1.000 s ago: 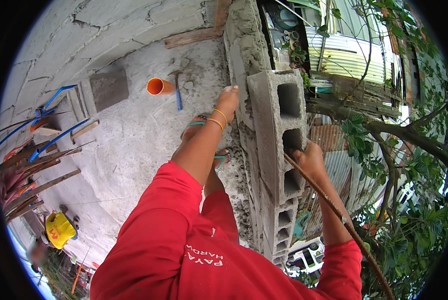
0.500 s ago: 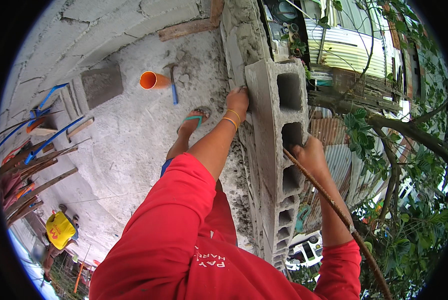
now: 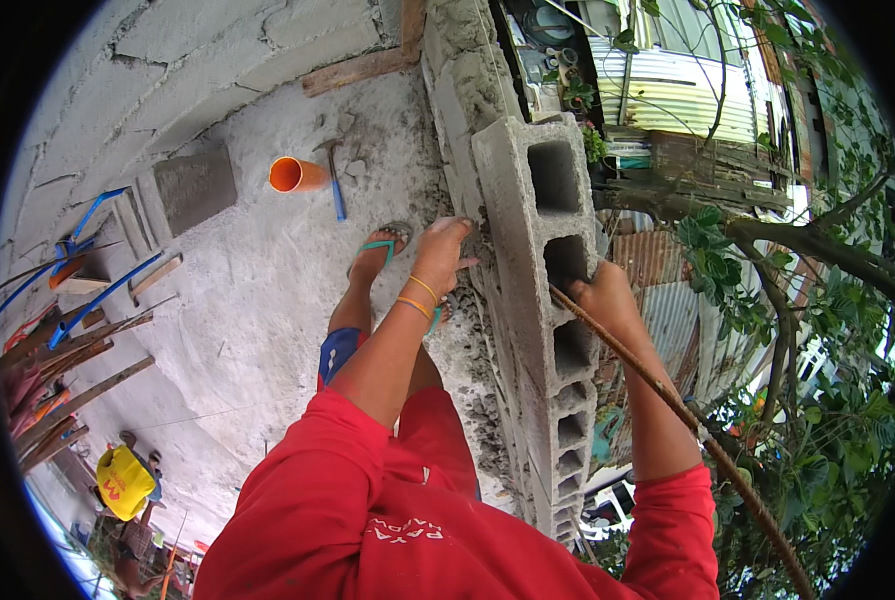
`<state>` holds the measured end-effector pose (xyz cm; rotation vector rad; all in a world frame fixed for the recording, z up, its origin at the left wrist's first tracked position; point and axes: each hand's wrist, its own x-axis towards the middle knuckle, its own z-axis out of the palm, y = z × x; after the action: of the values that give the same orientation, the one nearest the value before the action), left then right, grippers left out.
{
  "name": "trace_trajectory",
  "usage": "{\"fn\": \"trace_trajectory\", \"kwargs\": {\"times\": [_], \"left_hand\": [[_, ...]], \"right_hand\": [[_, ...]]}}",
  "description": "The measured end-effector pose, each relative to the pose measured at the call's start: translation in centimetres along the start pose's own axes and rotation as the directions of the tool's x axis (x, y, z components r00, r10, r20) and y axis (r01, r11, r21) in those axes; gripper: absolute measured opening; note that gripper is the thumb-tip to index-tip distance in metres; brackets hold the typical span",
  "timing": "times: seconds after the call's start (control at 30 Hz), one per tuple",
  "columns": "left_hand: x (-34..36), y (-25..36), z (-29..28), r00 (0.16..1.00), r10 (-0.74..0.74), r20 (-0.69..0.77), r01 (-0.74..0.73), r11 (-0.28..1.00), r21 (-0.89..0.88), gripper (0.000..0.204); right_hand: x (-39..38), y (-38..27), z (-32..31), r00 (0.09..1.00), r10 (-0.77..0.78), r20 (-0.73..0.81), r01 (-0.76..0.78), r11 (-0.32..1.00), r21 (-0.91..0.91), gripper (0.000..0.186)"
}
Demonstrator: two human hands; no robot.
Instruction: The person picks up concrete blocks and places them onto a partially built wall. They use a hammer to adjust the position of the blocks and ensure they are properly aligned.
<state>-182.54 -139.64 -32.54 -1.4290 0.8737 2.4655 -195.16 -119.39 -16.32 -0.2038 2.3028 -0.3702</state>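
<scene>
My left hand [image 3: 445, 255] is over the floor just left of a hollow concrete block [image 3: 511, 210] atop a low block wall [image 3: 448, 130], its fingers loosely bent and apart, with nothing in them. My right hand [image 3: 601, 297] grips the block's right-hand wall at a middle cavity, some fingertips hidden inside. A long rusty steel bar [image 3: 698, 430] runs beside that hand and forearm up to the same cavity. More hollow blocks [image 3: 568, 450] continue in a row toward me. An orange cup-like container [image 3: 305, 175] and a blue-handled hammer [image 3: 337, 190] lie on the floor.
Lumber [image 3: 78, 390] and blue pipes [image 3: 108, 295] lie at left, near a back block wall [image 3: 208, 50]. A person in a yellow shirt [image 3: 128, 480] is at lower left, with another partly visible. Tree branches [image 3: 818, 250] and corrugated sheets [image 3: 648, 280] are beyond the blocks at right.
My left hand rose toward the top block, then came back down and left, fingers spreading. My right hand still holds the block. The view has shifted slightly.
</scene>
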Motion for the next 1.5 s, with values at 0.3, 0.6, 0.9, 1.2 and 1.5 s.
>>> {"fn": "trace_trajectory", "kwargs": {"times": [0.3,0.6,0.9,1.2,1.5], "left_hand": [[-12.1,11.0,9.4,0.592,0.697,0.405,-0.806,0.508,0.305,0.034],[4.7,7.6,4.4,0.995,0.072,-0.066,-0.067,0.995,0.080,0.069],[10.5,-0.2,7.4,0.975,0.020,0.223,0.067,0.926,-0.373,0.078],[10.8,-0.2,7.5,0.973,-0.033,0.230,0.120,0.918,-0.377,0.085],[10.6,-0.4,7.4,0.980,-0.007,0.200,0.086,0.917,-0.389,0.085]], "right_hand": [[-0.9,-1.4,-0.8,0.999,0.051,-0.013,-0.052,0.996,-0.068,0.032],[-0.8,-0.7,-0.4,1.000,-0.003,-0.026,0.004,1.000,0.018,0.028],[-1.0,0.0,-0.2,0.997,0.078,0.016,-0.079,0.990,0.119,0.031],[-1.0,2.5,0.3,0.998,-0.008,0.055,-0.015,0.913,0.407,0.058],[-7.5,9.9,5.0,0.986,0.117,0.116,-0.149,0.937,0.315,0.065]]}}
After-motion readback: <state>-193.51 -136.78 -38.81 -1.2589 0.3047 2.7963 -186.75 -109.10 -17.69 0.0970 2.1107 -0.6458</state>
